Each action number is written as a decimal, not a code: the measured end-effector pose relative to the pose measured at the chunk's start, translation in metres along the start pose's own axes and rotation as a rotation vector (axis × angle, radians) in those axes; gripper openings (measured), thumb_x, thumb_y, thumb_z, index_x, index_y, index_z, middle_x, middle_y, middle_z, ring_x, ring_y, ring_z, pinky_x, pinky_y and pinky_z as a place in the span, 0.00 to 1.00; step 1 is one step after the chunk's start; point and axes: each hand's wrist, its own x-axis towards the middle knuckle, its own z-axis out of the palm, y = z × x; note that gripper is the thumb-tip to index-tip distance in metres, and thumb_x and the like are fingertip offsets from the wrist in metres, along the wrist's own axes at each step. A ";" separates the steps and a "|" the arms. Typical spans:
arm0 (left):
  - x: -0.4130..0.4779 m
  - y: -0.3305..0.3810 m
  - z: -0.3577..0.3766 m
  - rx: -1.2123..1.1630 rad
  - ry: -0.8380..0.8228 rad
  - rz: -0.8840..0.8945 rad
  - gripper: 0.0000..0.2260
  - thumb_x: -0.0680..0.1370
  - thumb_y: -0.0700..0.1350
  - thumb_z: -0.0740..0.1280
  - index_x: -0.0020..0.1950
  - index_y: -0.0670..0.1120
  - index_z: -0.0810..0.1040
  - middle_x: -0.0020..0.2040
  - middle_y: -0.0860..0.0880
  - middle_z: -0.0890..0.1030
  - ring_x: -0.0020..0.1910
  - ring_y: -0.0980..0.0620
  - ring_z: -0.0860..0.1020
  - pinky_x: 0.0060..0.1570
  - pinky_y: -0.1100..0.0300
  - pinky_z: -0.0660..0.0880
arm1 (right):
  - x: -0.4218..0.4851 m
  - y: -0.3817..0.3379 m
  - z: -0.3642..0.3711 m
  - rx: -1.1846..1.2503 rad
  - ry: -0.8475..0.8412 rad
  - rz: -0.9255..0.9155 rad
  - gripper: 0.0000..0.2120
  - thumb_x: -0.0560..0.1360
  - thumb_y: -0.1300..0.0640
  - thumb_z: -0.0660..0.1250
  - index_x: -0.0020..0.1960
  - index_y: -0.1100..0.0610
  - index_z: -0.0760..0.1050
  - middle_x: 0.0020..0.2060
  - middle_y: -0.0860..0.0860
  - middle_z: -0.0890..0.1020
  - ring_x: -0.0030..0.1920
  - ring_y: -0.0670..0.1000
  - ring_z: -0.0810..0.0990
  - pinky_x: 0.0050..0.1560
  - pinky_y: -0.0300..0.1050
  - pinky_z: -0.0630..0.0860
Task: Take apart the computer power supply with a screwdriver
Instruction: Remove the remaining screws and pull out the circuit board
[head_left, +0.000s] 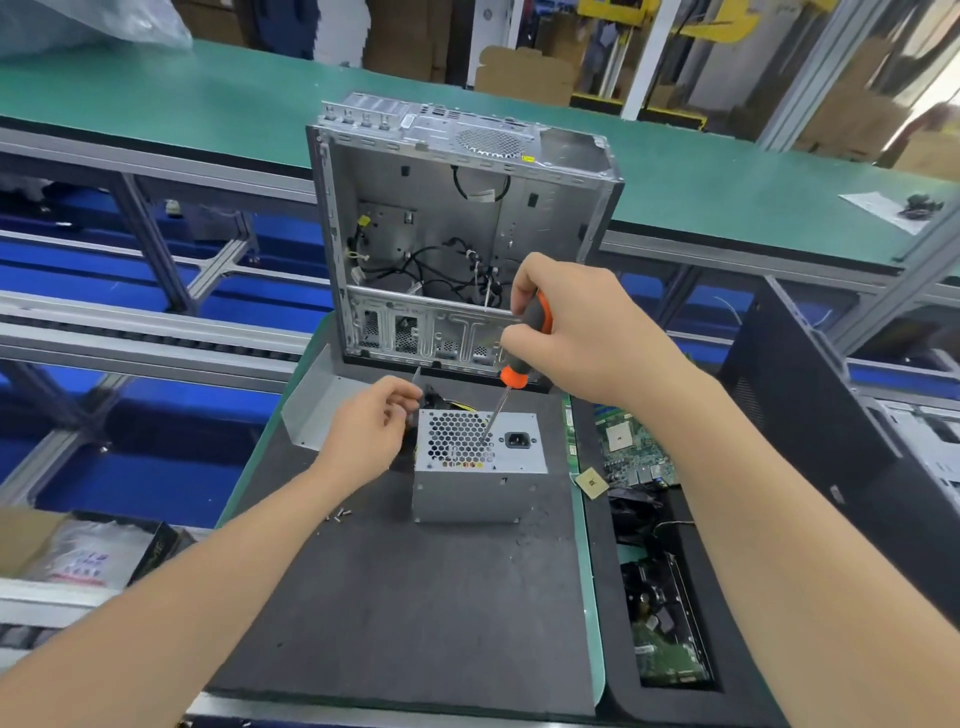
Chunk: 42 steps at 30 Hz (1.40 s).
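Counting from the largest: one green bench (156, 104) running across at 12 o'clock; one dark mat (415, 597) in front of it, bare and open over its whole 6 o'clock half; one silver computer case (441, 208) standing upright at the mat's 12 o'clock edge, open side toward the camera, loose black cables inside; one black tower (810, 415) off at 3 o'clock, well apart from the work; one bent grey metal cover (311, 410) at the mat's 10 o'clock corner; one grey power supply (478, 499) near the mat's middle, just short of the case's foot, grille (452, 441) facing up, one socket (521, 440) at the 3 o'clock end of that face; little room between its 3 o'clock side and the mat's edge, more at 9 o'clock; one green motherboard (628, 447) past that edge at 3 o'clock, one square chip (592, 482) at its 7 o'clock corner; two hands; right hand (582, 332) wrapped fully round the orange-and-black handle of one screwdriver (524, 338), held above the supply at 1 o'clock, shaft slanting down toward 7 o'clock, tip on the grille; left hand (369, 431) at the supply's 10 o'clock corner, fingers curled, tips at a black cable bundle (432, 401) with yellow wires; cannot tell whether pinching it or only touching; one small cluster of loose screws (338, 514) at 8 o'clock of the supply, apart from it, too small to count.
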 end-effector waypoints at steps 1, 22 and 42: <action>0.012 0.002 -0.001 0.107 -0.077 0.044 0.20 0.79 0.31 0.64 0.66 0.50 0.78 0.61 0.51 0.82 0.57 0.56 0.79 0.58 0.66 0.74 | -0.002 0.002 -0.001 0.010 -0.005 0.011 0.06 0.74 0.54 0.67 0.48 0.53 0.71 0.36 0.45 0.79 0.40 0.43 0.72 0.36 0.44 0.69; 0.107 -0.010 0.017 0.529 -0.343 0.212 0.34 0.67 0.62 0.79 0.70 0.56 0.72 0.64 0.56 0.76 0.65 0.53 0.72 0.72 0.48 0.56 | -0.006 0.047 0.006 0.141 0.044 0.074 0.07 0.72 0.55 0.68 0.47 0.51 0.71 0.32 0.45 0.80 0.33 0.41 0.73 0.33 0.33 0.69; 0.088 -0.014 -0.114 0.218 -0.010 0.205 0.39 0.62 0.54 0.86 0.67 0.55 0.72 0.59 0.55 0.70 0.58 0.71 0.70 0.51 0.79 0.68 | 0.125 0.003 0.108 0.515 -0.039 0.393 0.06 0.73 0.57 0.65 0.49 0.50 0.77 0.41 0.52 0.80 0.34 0.52 0.81 0.33 0.46 0.74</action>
